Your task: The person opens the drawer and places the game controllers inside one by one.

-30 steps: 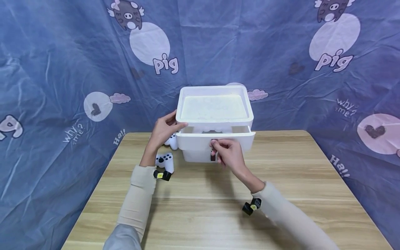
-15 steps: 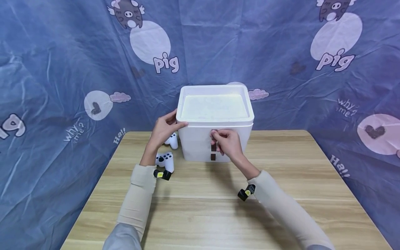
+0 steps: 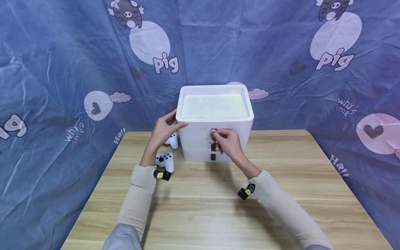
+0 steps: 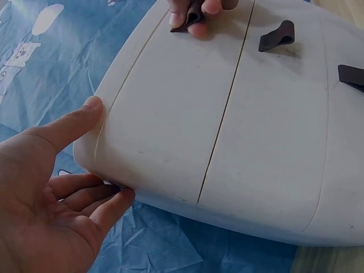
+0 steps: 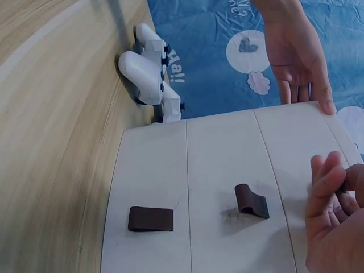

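A white drawer box (image 3: 197, 147) stands at the back of the table, its several stacked drawers flush with the front. My left hand (image 3: 164, 130) holds its upper left corner; in the left wrist view the thumb lies on the front face and the fingers bend against the side. With thumb and fingertips, my right hand (image 3: 230, 143) pinches the top drawer's dark brown pull tab (image 4: 192, 18). Below it, the middle tab (image 5: 252, 202) and bottom tab (image 5: 151, 219) stick out untouched. The drawers' insides are hidden.
White game controllers lie left of the box: one (image 3: 167, 161) near the left wrist, another (image 3: 173, 141) farther back, partly hidden by the hand. The box's top is a shallow rimmed tray (image 3: 215, 119). A blue patterned cloth (image 3: 281, 80) hangs behind the wooden table (image 3: 200, 208).
The top drawer, pulled out a second ago, has slid back into the box. My right hand has moved away from me with its tab. The left hand has stayed at the corner.
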The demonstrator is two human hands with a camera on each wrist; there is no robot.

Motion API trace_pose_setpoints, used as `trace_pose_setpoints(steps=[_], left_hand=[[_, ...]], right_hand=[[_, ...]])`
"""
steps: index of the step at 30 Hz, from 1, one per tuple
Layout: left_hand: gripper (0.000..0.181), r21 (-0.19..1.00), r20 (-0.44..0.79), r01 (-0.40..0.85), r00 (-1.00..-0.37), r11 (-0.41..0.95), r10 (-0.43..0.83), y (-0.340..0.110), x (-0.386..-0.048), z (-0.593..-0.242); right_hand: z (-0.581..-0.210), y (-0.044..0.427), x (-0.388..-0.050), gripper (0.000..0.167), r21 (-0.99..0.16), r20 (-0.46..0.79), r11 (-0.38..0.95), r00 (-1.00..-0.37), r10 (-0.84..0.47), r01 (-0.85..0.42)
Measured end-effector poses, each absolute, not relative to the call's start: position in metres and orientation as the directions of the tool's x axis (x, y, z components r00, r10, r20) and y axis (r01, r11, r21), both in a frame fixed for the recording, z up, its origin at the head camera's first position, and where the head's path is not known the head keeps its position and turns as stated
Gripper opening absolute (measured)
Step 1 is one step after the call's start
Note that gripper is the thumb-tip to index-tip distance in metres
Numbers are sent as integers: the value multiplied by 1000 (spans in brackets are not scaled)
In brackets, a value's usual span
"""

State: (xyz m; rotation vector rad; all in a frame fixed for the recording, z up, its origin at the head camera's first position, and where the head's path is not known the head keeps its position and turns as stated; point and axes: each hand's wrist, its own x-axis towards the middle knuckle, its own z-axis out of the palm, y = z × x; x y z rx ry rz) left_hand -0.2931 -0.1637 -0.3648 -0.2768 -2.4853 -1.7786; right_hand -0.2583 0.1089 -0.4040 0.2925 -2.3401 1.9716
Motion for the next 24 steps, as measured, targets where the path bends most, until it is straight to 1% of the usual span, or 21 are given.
trace_pose_setpoints(steps=[6,10,16,20,24], left_hand=[[93,931,165,191,-980,312,108,-162,-294,-364],[97,925,158,186,-981,330,111,-160,-293,-363],[101,919,165,197,-979,342,122,-159,-294,-361],[105,914,168,204,-977,352,131,-156,-296,-360],[106,908,172,211,-976,362,137,-154,-299,-363]], right_hand=[[-408,118,-256,37,-971,138,176,-979,-153,-164],[-417,127,-252,37,-971,99,204,-985,-142,-127],[-439,142,-250,33,-958,37,279,-992,-121,-70],[-451,143,-252,32,-956,-18,293,-989,-148,-26],[-454,140,-254,34,-957,-36,291,-984,-176,-17]])
